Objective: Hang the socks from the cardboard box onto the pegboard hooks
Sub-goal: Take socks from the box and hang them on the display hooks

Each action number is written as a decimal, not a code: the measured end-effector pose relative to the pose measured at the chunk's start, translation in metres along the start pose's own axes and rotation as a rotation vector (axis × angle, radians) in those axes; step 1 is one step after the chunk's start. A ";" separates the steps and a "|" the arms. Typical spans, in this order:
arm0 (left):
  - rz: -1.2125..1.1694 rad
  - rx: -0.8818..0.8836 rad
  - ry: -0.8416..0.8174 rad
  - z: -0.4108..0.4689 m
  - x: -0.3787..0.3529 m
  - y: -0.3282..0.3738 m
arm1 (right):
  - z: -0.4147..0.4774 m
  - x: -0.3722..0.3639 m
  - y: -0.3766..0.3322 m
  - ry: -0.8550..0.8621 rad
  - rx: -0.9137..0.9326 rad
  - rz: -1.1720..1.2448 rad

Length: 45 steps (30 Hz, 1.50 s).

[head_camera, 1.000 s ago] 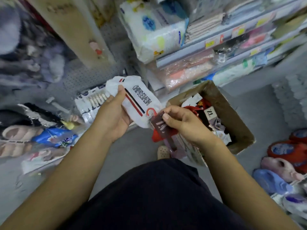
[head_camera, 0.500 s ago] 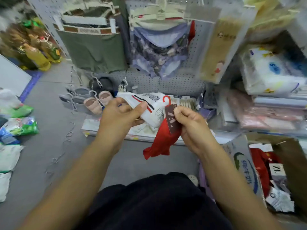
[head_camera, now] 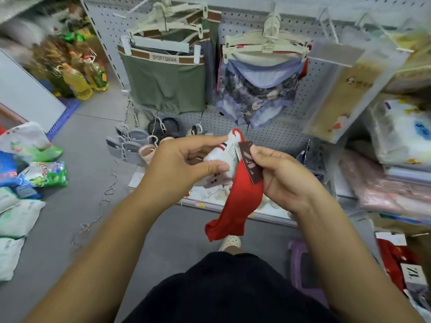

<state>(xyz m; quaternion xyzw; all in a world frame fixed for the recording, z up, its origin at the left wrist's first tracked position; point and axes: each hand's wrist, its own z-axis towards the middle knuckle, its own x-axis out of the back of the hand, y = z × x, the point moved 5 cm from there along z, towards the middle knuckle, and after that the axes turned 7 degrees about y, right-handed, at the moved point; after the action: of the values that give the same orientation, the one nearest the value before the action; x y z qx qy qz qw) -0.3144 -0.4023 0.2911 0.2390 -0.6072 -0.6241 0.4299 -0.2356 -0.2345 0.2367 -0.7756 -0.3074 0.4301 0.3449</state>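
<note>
White sock now turned hook-up, pinched in my left hand; right hand pinches the red sock by its stiff tag; cloth limp, light.

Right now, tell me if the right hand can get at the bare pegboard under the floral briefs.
Probably yes: the right hand, pinching the red sock by its tag, sits just before that pegboard patch, nothing hanging between.

2 bare forearms extended, converging; left hand curled, gripping; right hand pinching with thumb.
</note>
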 end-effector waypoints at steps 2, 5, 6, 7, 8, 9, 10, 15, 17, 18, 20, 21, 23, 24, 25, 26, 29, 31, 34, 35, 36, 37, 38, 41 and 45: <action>-0.041 -0.008 0.060 0.015 0.006 -0.001 | 0.009 -0.001 -0.008 -0.010 0.007 0.019; -0.103 0.021 0.185 0.041 0.021 -0.001 | 0.028 -0.005 -0.023 -0.061 0.030 0.052; -0.112 0.014 0.210 0.050 0.026 0.000 | 0.035 -0.007 -0.028 -0.075 0.038 0.061; -0.111 0.003 0.222 0.060 0.031 0.002 | 0.043 -0.009 -0.034 -0.090 0.040 0.063; -0.104 -0.004 0.225 0.069 0.034 0.004 | 0.050 -0.012 -0.039 -0.103 0.039 0.057; -0.096 -0.006 0.229 0.077 0.038 0.005 | 0.058 -0.015 -0.045 -0.106 0.038 0.049; -0.094 -0.005 0.239 0.086 0.042 0.005 | 0.066 -0.019 -0.051 -0.099 0.040 0.039; -0.195 0.070 0.366 0.119 0.068 -0.001 | 0.100 -0.035 -0.077 -0.060 0.096 0.121; -0.206 0.080 0.401 0.131 0.076 -0.003 | 0.107 -0.047 -0.083 -0.137 0.085 0.090; -0.201 0.073 0.414 0.137 0.078 -0.004 | 0.110 -0.052 -0.085 -0.178 0.071 0.056; -0.185 0.048 0.434 0.147 0.080 -0.006 | 0.119 -0.060 -0.088 -0.227 0.044 -0.010; -0.175 0.039 0.439 0.152 0.081 -0.007 | 0.125 -0.062 -0.090 -0.230 0.039 -0.032; -0.172 0.045 0.424 0.161 0.081 -0.013 | 0.137 -0.064 -0.095 -0.213 0.033 -0.054; -0.183 0.056 0.397 0.165 0.080 -0.016 | 0.143 -0.065 -0.097 -0.200 0.029 -0.058; -0.198 0.066 0.357 0.168 0.078 -0.018 | 0.148 -0.065 -0.100 -0.184 0.024 -0.055; -0.208 0.068 0.311 0.171 0.077 -0.020 | 0.153 -0.065 -0.102 -0.165 0.016 -0.049; -0.229 0.031 0.152 0.180 0.076 -0.022 | 0.164 -0.070 -0.108 -0.107 0.004 -0.027; -0.254 -0.011 0.069 0.191 0.080 -0.018 | 0.168 -0.077 -0.113 -0.081 0.012 0.005; -0.275 -0.081 0.070 0.212 0.098 -0.011 | 0.170 -0.091 -0.125 -0.051 0.072 0.058; -0.254 -0.104 0.088 0.219 0.103 -0.009 | 0.170 -0.096 -0.129 -0.047 0.090 0.086; -0.222 -0.130 0.101 0.228 0.110 -0.008 | 0.171 -0.101 -0.134 -0.036 0.111 0.124; -0.185 -0.146 0.125 0.235 0.114 -0.007 | 0.171 -0.105 -0.138 -0.023 0.126 0.154; -0.151 -0.151 0.154 0.241 0.117 -0.007 | 0.171 -0.109 -0.142 -0.005 0.150 0.178; -0.096 -0.132 0.204 0.262 0.137 -0.006 | 0.173 -0.130 -0.153 0.084 0.280 0.173; -0.085 -0.147 0.200 0.286 0.160 0.013 | 0.172 -0.154 -0.168 0.269 0.486 0.134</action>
<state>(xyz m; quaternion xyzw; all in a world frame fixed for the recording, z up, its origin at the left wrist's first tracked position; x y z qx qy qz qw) -0.6285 -0.3751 0.3820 0.2935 -0.5032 -0.6576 0.4777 -0.4848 -0.2107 0.3742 -0.7391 -0.0948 0.4061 0.5290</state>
